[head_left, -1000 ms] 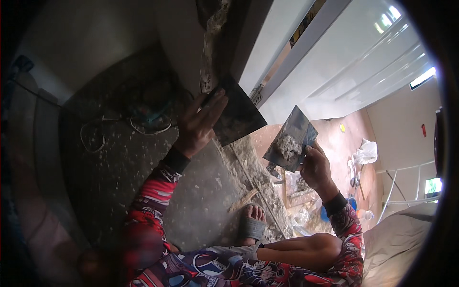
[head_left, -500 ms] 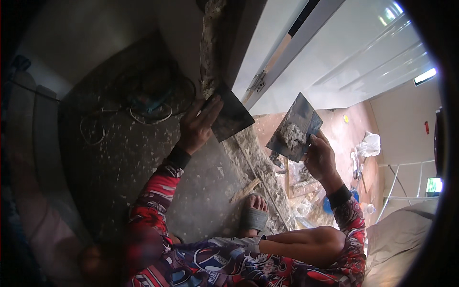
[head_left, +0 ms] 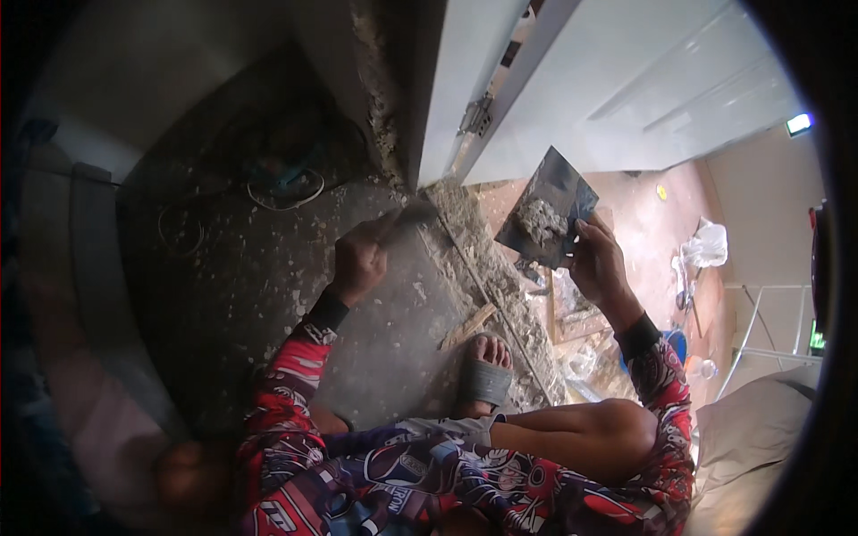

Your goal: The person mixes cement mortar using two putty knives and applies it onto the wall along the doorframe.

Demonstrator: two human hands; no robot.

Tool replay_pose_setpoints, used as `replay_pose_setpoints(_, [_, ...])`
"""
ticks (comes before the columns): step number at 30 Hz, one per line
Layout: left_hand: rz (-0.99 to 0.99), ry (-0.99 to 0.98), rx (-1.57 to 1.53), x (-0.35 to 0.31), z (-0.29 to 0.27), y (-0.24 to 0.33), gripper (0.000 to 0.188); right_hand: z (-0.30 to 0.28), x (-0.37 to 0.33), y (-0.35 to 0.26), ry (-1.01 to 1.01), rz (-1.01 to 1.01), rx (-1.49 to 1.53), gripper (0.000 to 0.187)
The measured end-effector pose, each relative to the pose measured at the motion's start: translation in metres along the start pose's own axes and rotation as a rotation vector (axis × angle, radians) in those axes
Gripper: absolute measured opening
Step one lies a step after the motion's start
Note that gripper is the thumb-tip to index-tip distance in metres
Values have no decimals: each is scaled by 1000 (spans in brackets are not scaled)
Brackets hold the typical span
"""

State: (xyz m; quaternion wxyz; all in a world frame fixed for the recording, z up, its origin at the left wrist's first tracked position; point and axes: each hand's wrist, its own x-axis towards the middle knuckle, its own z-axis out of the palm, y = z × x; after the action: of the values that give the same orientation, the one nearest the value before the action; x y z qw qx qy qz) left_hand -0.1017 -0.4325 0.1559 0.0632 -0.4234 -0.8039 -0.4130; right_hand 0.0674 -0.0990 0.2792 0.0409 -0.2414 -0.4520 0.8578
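Observation:
My left hand (head_left: 360, 266) is closed on a thin dark plate (head_left: 414, 214), a flat sheet seen nearly edge-on and partly blurred, near the foot of a white door frame. My right hand (head_left: 597, 259) grips the lower right edge of a dark square plate (head_left: 547, 183), its thumb on top. A lump of grey mortar (head_left: 541, 221) sits on that plate. Between the hands, a rough broken strip of concrete (head_left: 460, 228) runs along the floor from the frame's foot toward my sandalled foot (head_left: 485, 371).
A white door (head_left: 661, 89) with a metal hinge (head_left: 476, 116) stands ahead on the right. Damaged wall edge (head_left: 380, 125) lies left of the frame. A wood scrap (head_left: 468, 327) is by my foot. A cable (head_left: 295, 198), plastic bag (head_left: 706, 244) and blue bucket (head_left: 675, 342) lie around.
My left hand has drawn its plate down and away from the wall edge, turning it from broadside to nearly edge-on. My right hand holds the mortar plate slightly higher in view.

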Motion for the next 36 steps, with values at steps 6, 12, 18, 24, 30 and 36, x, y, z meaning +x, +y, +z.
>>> replay_pose_setpoints(6, [-482,41,-931,46,-21,70,25,6,6,12,33,121,43,37])
replay_pose_setpoints(12, [-475,142,-741,58,-12,98,17,12,9,12,-63,66,58,24])
replay_pose_setpoints(18, [-195,118,-332,66,-20,121,15,5,6,12,-154,250,289,15])
replay_pose_setpoints(24, [335,33,-217,98,-15,116,33,4,-1,7,-219,382,390,12])
replay_pose_setpoints(30, [309,47,14,70,0,94,39,13,13,12,-101,310,391,12])
replay_pose_setpoints(36, [267,-104,70,45,-10,57,29,-5,3,-10,-132,129,267,21])
